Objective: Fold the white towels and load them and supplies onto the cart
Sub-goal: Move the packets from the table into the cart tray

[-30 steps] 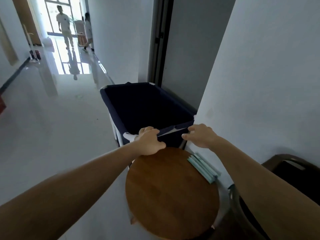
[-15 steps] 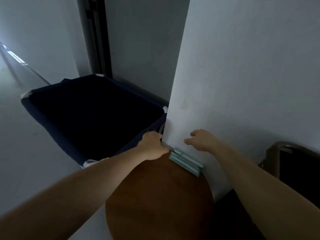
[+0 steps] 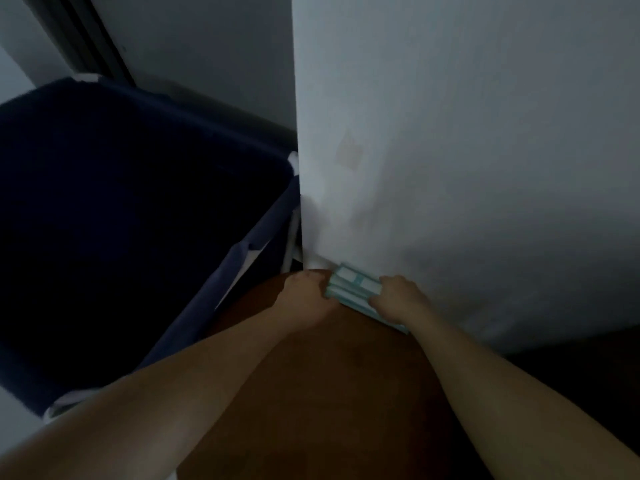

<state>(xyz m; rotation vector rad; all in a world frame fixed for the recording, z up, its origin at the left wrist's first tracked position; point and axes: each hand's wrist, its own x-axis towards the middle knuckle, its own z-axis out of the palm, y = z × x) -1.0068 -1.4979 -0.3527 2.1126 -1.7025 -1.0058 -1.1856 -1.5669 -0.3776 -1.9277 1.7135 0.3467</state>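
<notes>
While the left hand (image 3: 304,296) and right hand (image 3: 398,296) clasp either end of the stack of teal packets (image 3: 353,284) — lying at the far edge of the round wooden surface (image 3: 346,393), against the wall (image 3: 450,168) — the supplies step looks underway; next, lift it leftward over the rim of the cart (image 3: 242,268).

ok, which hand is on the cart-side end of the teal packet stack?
The left hand: it holds the stack end nearest the navy cart; the right hand grips the opposite end.
</notes>
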